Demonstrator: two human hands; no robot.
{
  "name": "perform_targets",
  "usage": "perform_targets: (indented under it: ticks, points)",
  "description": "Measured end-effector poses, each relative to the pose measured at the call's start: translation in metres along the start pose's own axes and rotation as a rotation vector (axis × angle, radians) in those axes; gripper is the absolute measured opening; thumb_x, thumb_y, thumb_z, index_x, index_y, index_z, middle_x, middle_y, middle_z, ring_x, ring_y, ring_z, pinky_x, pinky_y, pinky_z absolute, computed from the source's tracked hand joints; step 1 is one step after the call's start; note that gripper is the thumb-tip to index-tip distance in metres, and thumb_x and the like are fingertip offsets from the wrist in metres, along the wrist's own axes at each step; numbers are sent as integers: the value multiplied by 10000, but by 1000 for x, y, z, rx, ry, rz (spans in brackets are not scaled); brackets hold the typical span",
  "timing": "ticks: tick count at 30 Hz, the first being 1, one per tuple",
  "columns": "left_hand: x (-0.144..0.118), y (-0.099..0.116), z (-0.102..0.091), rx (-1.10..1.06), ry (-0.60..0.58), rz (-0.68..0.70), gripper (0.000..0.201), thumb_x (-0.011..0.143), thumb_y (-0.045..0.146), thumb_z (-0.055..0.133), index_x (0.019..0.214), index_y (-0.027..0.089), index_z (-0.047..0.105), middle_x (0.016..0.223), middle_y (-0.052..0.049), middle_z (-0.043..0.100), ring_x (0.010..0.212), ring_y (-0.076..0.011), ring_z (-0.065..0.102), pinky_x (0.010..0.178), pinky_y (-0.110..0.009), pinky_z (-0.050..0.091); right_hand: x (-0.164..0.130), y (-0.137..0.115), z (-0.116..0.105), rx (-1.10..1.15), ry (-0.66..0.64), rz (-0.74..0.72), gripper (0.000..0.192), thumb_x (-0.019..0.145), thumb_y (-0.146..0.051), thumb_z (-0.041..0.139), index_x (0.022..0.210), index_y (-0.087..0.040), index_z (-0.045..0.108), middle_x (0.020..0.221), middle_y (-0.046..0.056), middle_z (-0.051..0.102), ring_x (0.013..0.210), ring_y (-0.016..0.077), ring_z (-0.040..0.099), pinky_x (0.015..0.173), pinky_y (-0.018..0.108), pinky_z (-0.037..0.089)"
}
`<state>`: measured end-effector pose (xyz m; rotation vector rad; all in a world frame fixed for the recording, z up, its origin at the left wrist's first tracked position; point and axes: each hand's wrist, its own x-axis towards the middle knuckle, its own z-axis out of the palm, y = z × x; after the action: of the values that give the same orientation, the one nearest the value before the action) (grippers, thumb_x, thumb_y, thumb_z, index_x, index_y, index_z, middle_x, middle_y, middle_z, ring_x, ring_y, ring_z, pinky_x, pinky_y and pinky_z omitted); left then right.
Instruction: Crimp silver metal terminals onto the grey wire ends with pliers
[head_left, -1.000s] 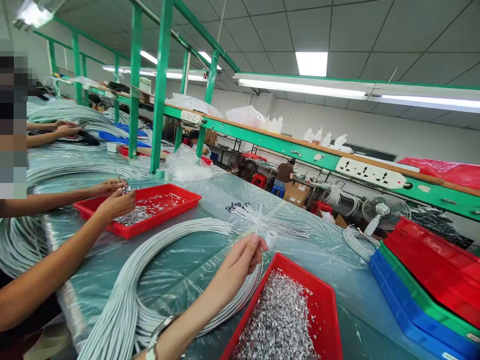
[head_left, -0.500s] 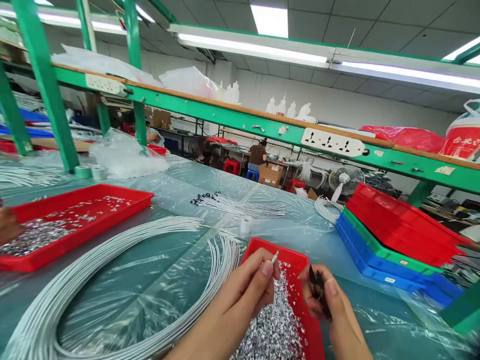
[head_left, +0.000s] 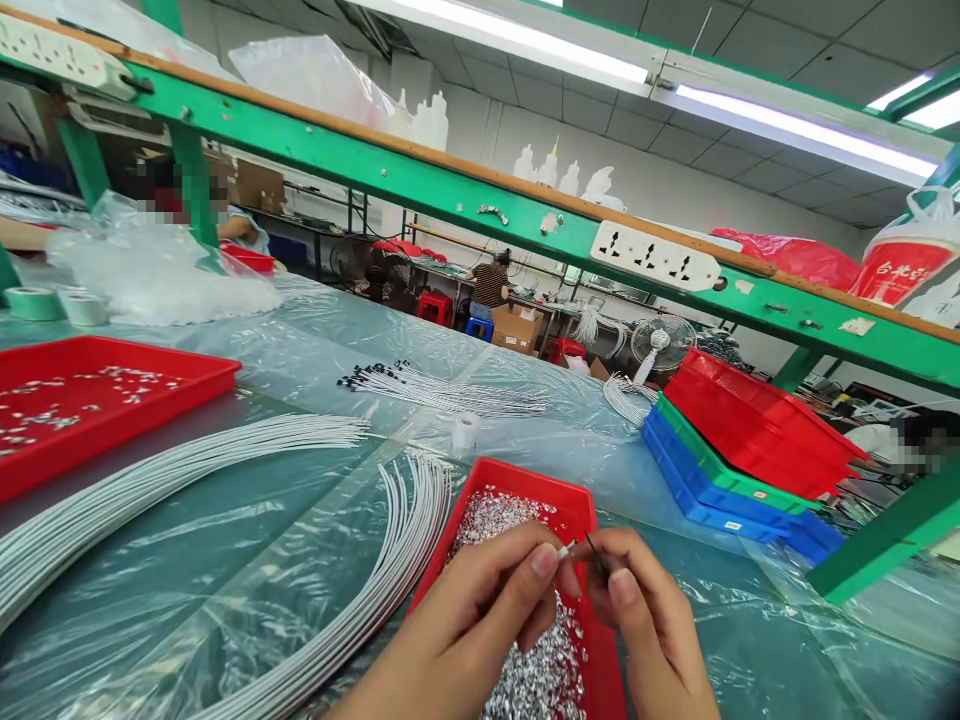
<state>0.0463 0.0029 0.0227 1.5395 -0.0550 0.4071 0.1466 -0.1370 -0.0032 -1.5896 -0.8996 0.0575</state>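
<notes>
Between its thumb and index finger, my left hand (head_left: 499, 600) pinches a white cable (head_left: 565, 550) whose stripped tip points up to the right. My right hand (head_left: 645, 610) is closed around a small dark cutting tool (head_left: 598, 562), possibly snips or tweezers; most of it is hidden by the fingers. Its pointed end is close to the cable tip, and I cannot tell if they touch. Below both hands lies a red tray (head_left: 600, 655) with many small shiny metal pieces (head_left: 544, 670). Left of it, a large coiled bundle of white cables (head_left: 397, 600) rests on the plastic-covered table.
Another red tray (head_left: 150, 415) with scattered metal bits lies at left. Stacked red, green and blue trays (head_left: 750, 430) stand at right. A cable bundle with black ends (head_left: 450, 388) and a white roll (head_left: 466, 432) lie behind. A green shelf beam (head_left: 450, 190) crosses above. Several people sit farther off.
My hands have come together, bringing the dark tool up to the cable tip. The view has shifted right, and the other person's hand at the left tray is out of sight.
</notes>
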Motion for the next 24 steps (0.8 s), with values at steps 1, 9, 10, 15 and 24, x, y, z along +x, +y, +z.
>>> perform_targets:
  ticks: [1,9,10,15,24]
  points:
    - [1,-1,0,-2,-4,7,419,951,530,431,710,197,512,613,39,395,576,-130,334,554,-267,259,-1,-1,0,-9,-3,-4,489,951,-655,527,1032,-205,699,959,94,650,868,264,601,749,305,527]
    - [4,-1,-2,-21,-19,-27,374,916,515,500,760,190,598,594,30,433,571,-131,381,536,-245,279,-5,1,5,1,32,-40,425,959,-647,527,970,-264,710,884,44,642,834,237,565,733,273,476]
    - [3,-1,-2,-23,-19,-31,366,913,506,510,756,188,600,591,30,440,570,-130,390,538,-243,287,-5,1,6,-2,21,-44,417,964,-641,525,957,-267,709,865,38,636,811,228,560,710,260,468]
    - [1,-1,-2,-20,4,-2,327,908,437,546,710,186,613,587,22,500,577,-128,454,561,-237,341,-3,-3,6,-70,4,-40,427,960,-661,513,953,-281,706,822,22,619,757,215,534,654,244,437]
    - [2,-3,0,183,116,107,316,915,404,547,699,200,655,634,-13,643,602,-164,592,563,-244,429,-7,-8,10,-76,34,-25,415,955,-677,513,977,-308,702,892,5,651,834,228,542,729,269,414]
